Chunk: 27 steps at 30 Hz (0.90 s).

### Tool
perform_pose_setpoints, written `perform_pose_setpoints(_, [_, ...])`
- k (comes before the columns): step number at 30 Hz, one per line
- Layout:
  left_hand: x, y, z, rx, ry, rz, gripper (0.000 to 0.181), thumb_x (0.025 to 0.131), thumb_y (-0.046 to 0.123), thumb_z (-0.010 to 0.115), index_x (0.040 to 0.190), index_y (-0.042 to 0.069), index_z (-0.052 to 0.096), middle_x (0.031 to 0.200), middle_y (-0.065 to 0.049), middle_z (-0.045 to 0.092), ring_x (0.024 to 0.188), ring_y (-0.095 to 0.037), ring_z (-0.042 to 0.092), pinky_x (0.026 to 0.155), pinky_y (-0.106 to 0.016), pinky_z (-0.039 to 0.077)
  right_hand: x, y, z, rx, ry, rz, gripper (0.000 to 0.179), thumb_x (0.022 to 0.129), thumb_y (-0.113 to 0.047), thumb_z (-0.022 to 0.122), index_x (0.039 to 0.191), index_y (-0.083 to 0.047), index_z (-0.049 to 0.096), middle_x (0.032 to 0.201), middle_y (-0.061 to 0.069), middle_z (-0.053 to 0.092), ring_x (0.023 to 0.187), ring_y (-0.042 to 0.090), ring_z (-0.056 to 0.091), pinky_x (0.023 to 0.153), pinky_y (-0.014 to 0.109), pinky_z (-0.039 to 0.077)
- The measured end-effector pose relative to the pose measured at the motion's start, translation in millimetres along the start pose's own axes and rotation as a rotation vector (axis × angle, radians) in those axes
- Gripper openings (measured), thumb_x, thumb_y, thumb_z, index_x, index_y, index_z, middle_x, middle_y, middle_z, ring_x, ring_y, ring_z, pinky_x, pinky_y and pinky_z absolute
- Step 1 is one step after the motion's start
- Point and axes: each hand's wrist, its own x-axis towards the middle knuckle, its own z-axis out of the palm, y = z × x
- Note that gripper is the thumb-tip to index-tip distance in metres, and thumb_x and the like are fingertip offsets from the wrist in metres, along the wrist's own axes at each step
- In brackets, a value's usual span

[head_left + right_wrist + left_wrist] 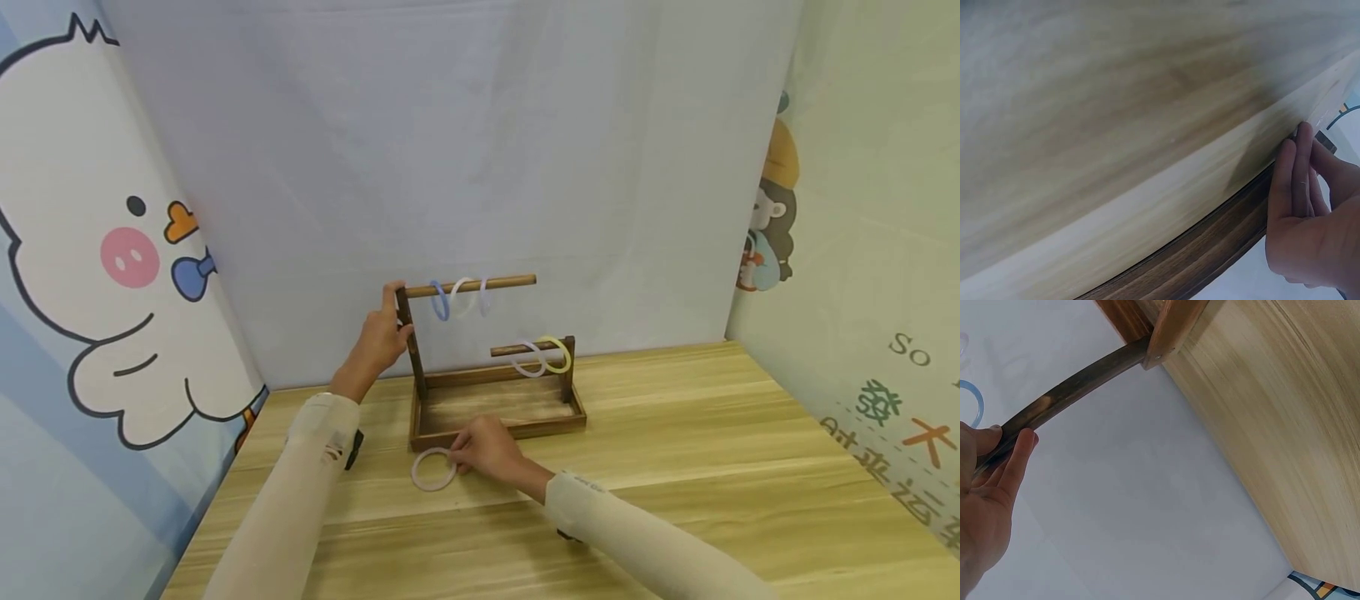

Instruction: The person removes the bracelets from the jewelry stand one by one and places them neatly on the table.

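Note:
My left hand (381,337) grips the top of the tall post (415,358) of a brown wooden stand, thumb and fingers around it in the left wrist view (1047,403). In front of the stand's tray, my right hand (487,450) pinches the right side of a pale pink bangle (432,488) just above or on the table; I cannot tell which. In the right wrist view the fingers mostly hide it. From the upper bar (513,282) hang a blue bangle (447,307), a white one and a lilac one. The lower bar (501,352) carries a pale lilac bangle (534,375) and a yellow bangle (567,360).
The stand's shallow tray (547,428) rests on a wood-grain table (712,450) near its back edge. A plain grey-white cloth (600,167) hangs behind. Printed cartoon sheets flank the table left and right.

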Motion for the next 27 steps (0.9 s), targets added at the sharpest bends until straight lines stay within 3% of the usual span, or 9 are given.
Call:
perform_pose_setpoints(6, [0.4,-1.4,0.7,0.003,0.001,0.004,0.076,0.1,-0.002,0.065,0.157,0.01,0.017,0.096,-0.031,0.07,0.078,-0.041,0.072,0.065,-0.048,0.06,-0.8,-0.8,2.1,-0.075,0.029,-0.043,0.006,0.086,0.003,0.081,0.082,0.005,0.079,0.072,0.011,0.075,0.056,0.021,0.073,0.048,0.018,0.053])
perform_pose_setpoints(20, [0.9,-0.8,3.4,-0.007,-0.001,0.004,0.074,0.101,-0.002,0.065,0.157,0.01,0.018,0.094,-0.03,0.07,0.076,-0.04,0.072,0.063,-0.046,0.059,-3.1,4.8,-6.6,-0.052,-0.015,-0.025,0.006,0.088,-0.002,0.082,0.086,0.003,0.08,0.076,0.01,0.077,0.06,0.021,0.075,0.053,0.019,0.056])
perform_pose_setpoints(27, [0.6,-1.3,1.8,-0.007,0.018,0.014,0.073,0.1,-0.003,0.065,0.156,0.008,0.019,0.094,-0.032,0.069,0.075,-0.041,0.071,0.062,-0.047,0.059,-2.1,3.4,-15.6,-0.189,0.014,-0.106,0.011,0.089,-0.01,0.083,0.094,0.0,0.082,0.09,0.01,0.079,0.075,0.016,0.076,0.063,0.019,0.057])
